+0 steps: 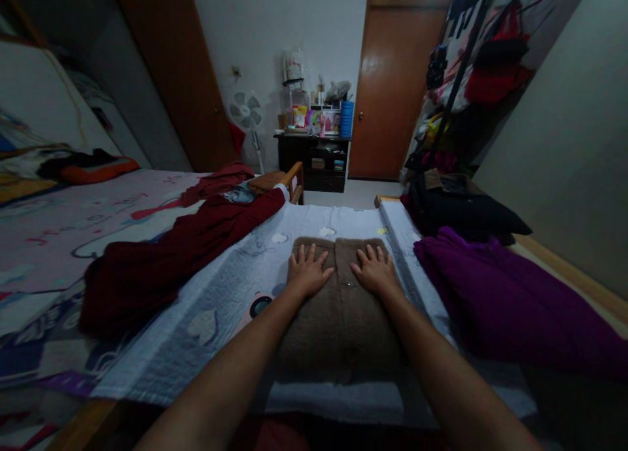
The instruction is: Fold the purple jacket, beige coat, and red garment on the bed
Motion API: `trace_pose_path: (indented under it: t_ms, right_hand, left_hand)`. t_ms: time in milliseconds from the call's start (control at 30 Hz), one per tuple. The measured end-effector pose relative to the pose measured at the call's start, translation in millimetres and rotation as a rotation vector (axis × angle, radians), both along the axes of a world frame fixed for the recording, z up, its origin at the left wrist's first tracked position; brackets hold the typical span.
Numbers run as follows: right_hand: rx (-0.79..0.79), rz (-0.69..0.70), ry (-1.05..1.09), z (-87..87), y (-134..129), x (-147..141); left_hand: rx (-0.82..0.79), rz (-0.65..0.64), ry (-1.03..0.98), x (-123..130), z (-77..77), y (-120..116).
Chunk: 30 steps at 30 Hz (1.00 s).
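Note:
A brown fuzzy coat, folded into a rough rectangle with a front seam and a button showing, lies on the patterned bedsheet. My left hand rests flat on the upper left part of the coat, fingers spread. On the upper right part, my right hand is also laid flat with its fingers apart. Both palms press down on the fabric, and neither hand grasps anything.
Dark red clothing lies along the left side. To the right are a folded purple garment and a stack of dark clothes. Beyond the bed stand a fan, a black cabinet and a wooden door.

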State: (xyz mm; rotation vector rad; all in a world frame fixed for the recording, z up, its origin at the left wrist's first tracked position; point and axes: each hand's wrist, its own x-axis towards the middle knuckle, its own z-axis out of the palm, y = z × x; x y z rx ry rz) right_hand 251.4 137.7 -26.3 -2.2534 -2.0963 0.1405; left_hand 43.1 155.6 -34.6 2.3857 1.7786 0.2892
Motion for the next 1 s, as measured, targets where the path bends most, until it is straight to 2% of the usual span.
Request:
trace_pose_path:
  t_ms: [100, 233, 333, 400, 567, 800, 867, 933, 1000]
  right_hand:
    - [-0.053, 0.047, 0.066, 13.9, -12, -6]
    - [0.013, 0.255, 0.138, 22.6, -49, -26]
    - [0.017, 0.31, 0.165, 19.6, -72, -39]
    - [0.001, 0.296, 0.185, 16.3, -79, -43]
    - [0.02, 0.285, 0.178, 10.0, -81, -44]
    - [0.056, 0.272, 0.16, 0.6, -82, -46]
    - [0.063, 0.273, 0.19, 0.1, -81, -44]
    - [0.067, 0.284, 0.248, 2.4, -82, -38]
    - [0.077, 0.31, 0.324, 7.0, -83, -30]
  left_hand:
    - [-0.05, -0.017, -0.016, -9, 13.6, -15]
    - [-0.022, -0.103, 0.004, -16, 25.5, -62]
    - [0.009, -0.196, 0.02, -14, 20.6, -97]
    - [0.041, -0.206, 0.019, -10, 12.0, -109]
    - [0.111, -0.172, 0.03, -2, -5.2, -112]
    - [0.074, -0.168, -0.027, 1, -2.9, -111]
    - [0.021, -0.187, -0.128, -4, 1.1, -111]
    - [-0.029, -0.176, -0.338, -15, 5.5, -109]
    - [-0.021, -0.073, -0.62, -31, 8.2, -107]
